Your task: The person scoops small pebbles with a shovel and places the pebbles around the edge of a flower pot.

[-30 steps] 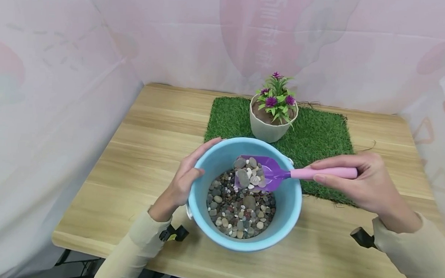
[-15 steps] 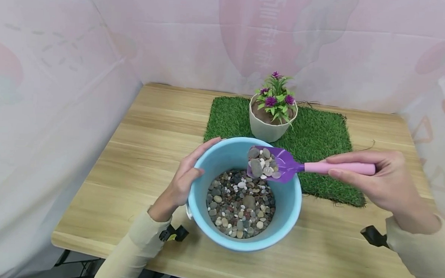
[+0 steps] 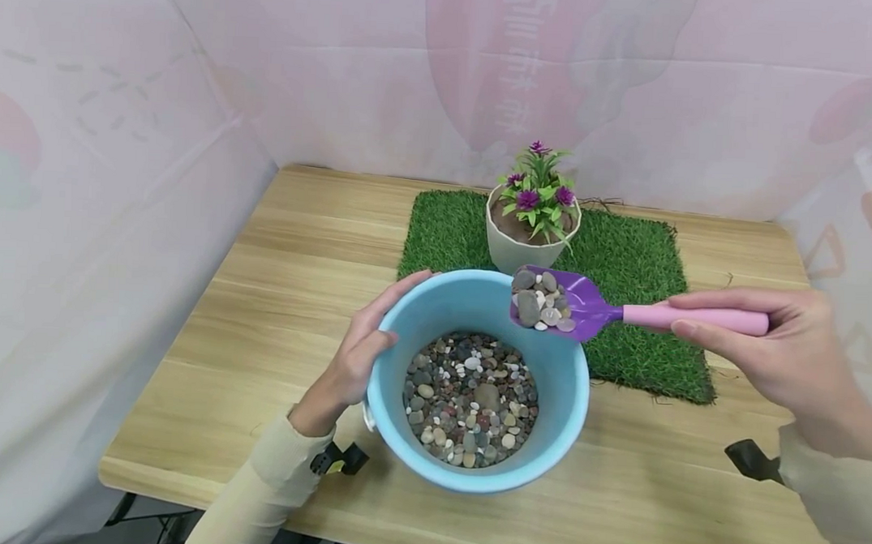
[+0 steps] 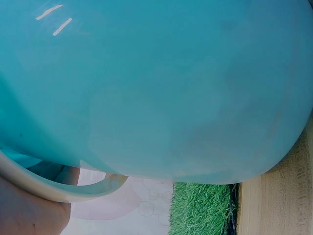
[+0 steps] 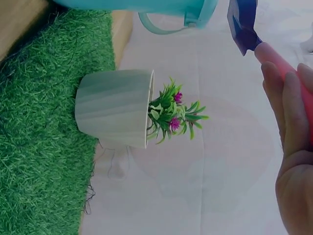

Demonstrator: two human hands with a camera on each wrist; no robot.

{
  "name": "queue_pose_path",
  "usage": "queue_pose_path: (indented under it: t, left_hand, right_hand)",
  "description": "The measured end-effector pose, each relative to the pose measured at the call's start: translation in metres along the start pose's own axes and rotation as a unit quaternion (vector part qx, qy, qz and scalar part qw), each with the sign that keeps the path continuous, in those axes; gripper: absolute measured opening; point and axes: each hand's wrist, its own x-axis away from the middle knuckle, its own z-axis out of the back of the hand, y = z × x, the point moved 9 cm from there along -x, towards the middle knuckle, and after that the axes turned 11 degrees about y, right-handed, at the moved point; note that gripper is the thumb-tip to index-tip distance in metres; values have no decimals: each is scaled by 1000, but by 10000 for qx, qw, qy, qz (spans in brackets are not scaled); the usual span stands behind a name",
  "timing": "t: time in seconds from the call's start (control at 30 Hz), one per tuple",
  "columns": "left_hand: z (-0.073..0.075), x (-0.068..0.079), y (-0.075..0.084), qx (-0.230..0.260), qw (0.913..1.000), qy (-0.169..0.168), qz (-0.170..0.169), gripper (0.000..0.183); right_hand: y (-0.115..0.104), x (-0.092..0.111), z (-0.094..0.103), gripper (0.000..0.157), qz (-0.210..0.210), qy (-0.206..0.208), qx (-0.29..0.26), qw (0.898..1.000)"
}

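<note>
My left hand (image 3: 355, 354) grips the left rim of a light blue bucket (image 3: 449, 305), its thumb hooked over the edge. Mixed pebbles (image 3: 470, 399) cover the bucket's bottom. In my right hand (image 3: 791, 336) is the pink handle of a purple toy shovel (image 3: 588, 305), pinched between thumb and fingers. Grey and white pebbles (image 3: 540, 299) lie heaped on its blade, which hovers over the bucket's far right rim. The left wrist view is mostly filled by the bucket's outer wall (image 4: 161, 88), with its pale carrying handle (image 4: 93, 190) below.
Behind the bucket, a white pot (image 3: 517, 250) with a purple-flowered plant (image 3: 538, 191) stands on a green artificial grass mat (image 3: 640, 273). The wooden table (image 3: 275, 273) extends on both sides, and printed cloth (image 3: 342, 73) hangs around it.
My right hand has lifted the loaded shovel up and to the right, from above the bucket's middle to its far right rim. The left hand stays on the bucket.
</note>
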Motion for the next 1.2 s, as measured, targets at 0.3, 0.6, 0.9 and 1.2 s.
queue_pose_path:
  t: [0.3, 0.6, 0.9, 1.2]
  left_hand:
    - [-1, 2, 0, -13, 10000, -21, -24, 73]
    - [0, 4, 1, -29, 9999, 26, -132, 72]
    - [0, 4, 1, -10, 9999, 18, -109, 72]
    - [0, 2, 2, 48, 9999, 11, -95, 73]
  right_hand:
    - [11, -1, 18, 31, -339, 457, 1133, 9919]
    - [22, -3, 30, 35, -596, 626, 1350, 9871]
    - [30, -5, 40, 36, -772, 831, 1298, 9850]
    - [45, -12, 47, 37, -824, 899, 1339, 9835]
